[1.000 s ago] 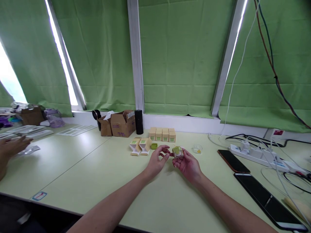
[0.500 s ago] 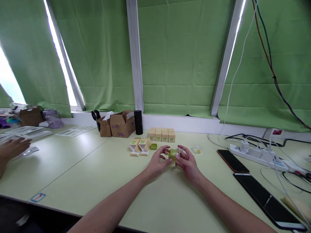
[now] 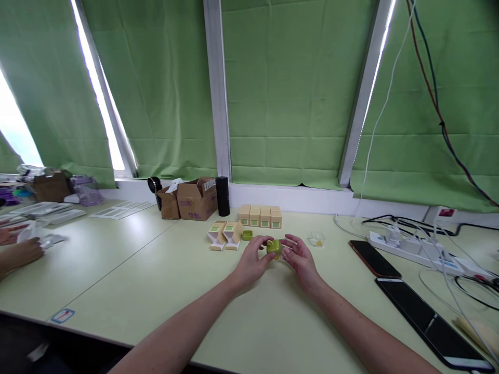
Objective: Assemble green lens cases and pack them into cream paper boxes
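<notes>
My left hand point(image 3: 252, 264) pinches a small green jar point(image 3: 275, 247) between thumb and fingers, just above the pale green table point(image 3: 128, 259). My right hand point(image 3: 300, 261) is at the jar's right side, fingers curled around a clear plastic piece point(image 3: 287, 251) that I can barely make out. Just beyond the hands lie a small green lid point(image 3: 247, 235) and two opened tan cartons point(image 3: 225, 234) with green labels. Behind those stands a row of several shut tan cartons point(image 3: 260, 216).
Brown cardboard boxes point(image 3: 190, 198) and a black cylinder point(image 3: 223, 196) stand by the window. A clear dish point(image 3: 316, 239), two phones point(image 3: 374, 258), a power strip point(image 3: 413, 248) and cables lie to the right. Another person's hands point(image 3: 17, 251) handle plastic trays at far left.
The green jar went from my right hand to my left hand's pinch, and both hands drew together. The other person's hand at far left pulled back toward the trays.
</notes>
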Tool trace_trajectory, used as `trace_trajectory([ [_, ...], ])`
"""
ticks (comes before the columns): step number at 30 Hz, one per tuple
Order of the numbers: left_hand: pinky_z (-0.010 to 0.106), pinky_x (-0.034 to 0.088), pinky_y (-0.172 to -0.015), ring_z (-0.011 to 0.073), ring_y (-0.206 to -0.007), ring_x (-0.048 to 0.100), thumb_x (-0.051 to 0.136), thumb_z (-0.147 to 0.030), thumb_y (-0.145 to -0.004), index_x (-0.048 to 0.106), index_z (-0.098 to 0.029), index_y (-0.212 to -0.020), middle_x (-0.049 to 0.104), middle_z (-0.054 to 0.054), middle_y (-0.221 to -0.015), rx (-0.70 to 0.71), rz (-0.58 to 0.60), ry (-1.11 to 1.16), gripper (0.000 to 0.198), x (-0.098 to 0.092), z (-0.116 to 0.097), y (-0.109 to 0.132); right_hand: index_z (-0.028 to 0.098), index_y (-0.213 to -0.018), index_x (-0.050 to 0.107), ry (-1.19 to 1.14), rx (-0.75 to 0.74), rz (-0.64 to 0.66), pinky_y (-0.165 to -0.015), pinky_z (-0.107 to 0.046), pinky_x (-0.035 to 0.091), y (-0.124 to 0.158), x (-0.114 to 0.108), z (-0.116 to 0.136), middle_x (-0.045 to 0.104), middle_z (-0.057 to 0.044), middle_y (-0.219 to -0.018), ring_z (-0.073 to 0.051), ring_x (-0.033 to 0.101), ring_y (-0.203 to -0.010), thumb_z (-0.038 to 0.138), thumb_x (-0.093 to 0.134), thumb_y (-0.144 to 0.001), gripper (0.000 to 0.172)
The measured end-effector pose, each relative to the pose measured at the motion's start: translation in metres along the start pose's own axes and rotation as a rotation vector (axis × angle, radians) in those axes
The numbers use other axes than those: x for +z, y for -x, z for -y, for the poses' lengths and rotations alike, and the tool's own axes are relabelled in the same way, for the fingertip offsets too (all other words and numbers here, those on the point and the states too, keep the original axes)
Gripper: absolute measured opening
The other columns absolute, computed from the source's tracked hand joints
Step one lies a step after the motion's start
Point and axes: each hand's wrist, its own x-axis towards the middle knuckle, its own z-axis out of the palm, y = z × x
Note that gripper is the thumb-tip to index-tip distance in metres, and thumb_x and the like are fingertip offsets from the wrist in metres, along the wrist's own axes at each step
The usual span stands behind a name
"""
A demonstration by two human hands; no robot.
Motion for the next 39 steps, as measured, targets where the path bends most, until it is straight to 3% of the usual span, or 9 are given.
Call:
trace_trajectory([
  [6, 0.045, 0.045, -0.109, 0.0268, -0.123, 0.055, 0.065, -0.025, -0.091, 0.063, -0.023, -0.124, 0.064, 0.009, -0.125, 0.030, 0.063, -0.231, 0.033, -0.001, 0.009, 0.003, 0.025, -0.108, 0.067, 0.128, -0.125, -0.162, -0.083, -0.038, 0.052, -0.007, -0.007, -0.005, 0.070, -0.008, -0.113, -0.027, 0.062, -0.108, 0.049, 0.082, -0.069, 0.048],
  [15, 0.046, 0.045, -0.104, 0.0294, -0.117, 0.058, 0.068, -0.030, -0.089, 0.067, -0.022, -0.119, 0.069, 0.010, -0.119, -0.013, 0.151, -0.473, 0.032, -0.002, 0.007, 0.003, 0.024, -0.108, 0.068, 0.182, -0.116, -0.162, -0.075, -0.034, 0.050, -0.006, -0.007, -0.009, 0.070, -0.007, -0.110, -0.025, 0.061, -0.100, 0.048, 0.079, -0.071, 0.046],
  [20, 0.045, 0.043, -0.105, 0.0294, -0.118, 0.056, 0.065, -0.038, -0.090, 0.064, -0.022, -0.124, 0.068, 0.010, -0.122, -0.090, 0.099, -0.480, 0.038, -0.005, -0.003, 0.001, 0.024, -0.108, 0.068, 0.199, -0.118, -0.165, -0.074, -0.034, 0.050, -0.006, -0.008, -0.008, 0.070, -0.007, -0.109, -0.025, 0.061, -0.099, 0.049, 0.078, -0.072, 0.045],
  [26, 0.051, 0.036, -0.105, 0.0342, -0.125, 0.048, 0.051, -0.038, -0.096, 0.068, -0.024, -0.114, 0.063, 0.012, -0.125, -0.332, -0.221, -0.703, 0.028, -0.026, 0.001, -0.015, 0.024, -0.108, 0.069, 0.209, -0.111, -0.172, -0.072, -0.033, 0.049, -0.006, -0.008, -0.008, 0.071, -0.007, -0.107, -0.026, 0.062, -0.101, 0.053, 0.077, -0.073, 0.046],
  [32, 0.054, 0.034, -0.099, 0.0406, -0.120, 0.047, 0.056, -0.037, -0.090, 0.069, -0.019, -0.115, 0.062, 0.021, -0.119, -0.361, -0.149, -0.943, 0.034, -0.056, 0.016, -0.022, 0.025, -0.105, 0.070, 0.214, -0.115, -0.177, -0.071, -0.034, 0.049, -0.004, -0.007, -0.004, 0.071, -0.006, -0.103, -0.026, 0.062, -0.099, 0.054, 0.079, -0.071, 0.046],
  [39, 0.058, 0.031, -0.098, 0.0445, -0.119, 0.047, 0.056, -0.037, -0.088, 0.074, -0.018, -0.106, 0.069, 0.023, -0.111, -0.413, -0.081, -0.870, 0.032, -0.063, 0.028, -0.020, 0.025, -0.106, 0.071, 0.234, -0.112, -0.171, -0.072, -0.034, 0.049, -0.004, -0.009, -0.006, 0.071, -0.007, -0.102, -0.027, 0.062, -0.099, 0.056, 0.080, -0.069, 0.049],
])
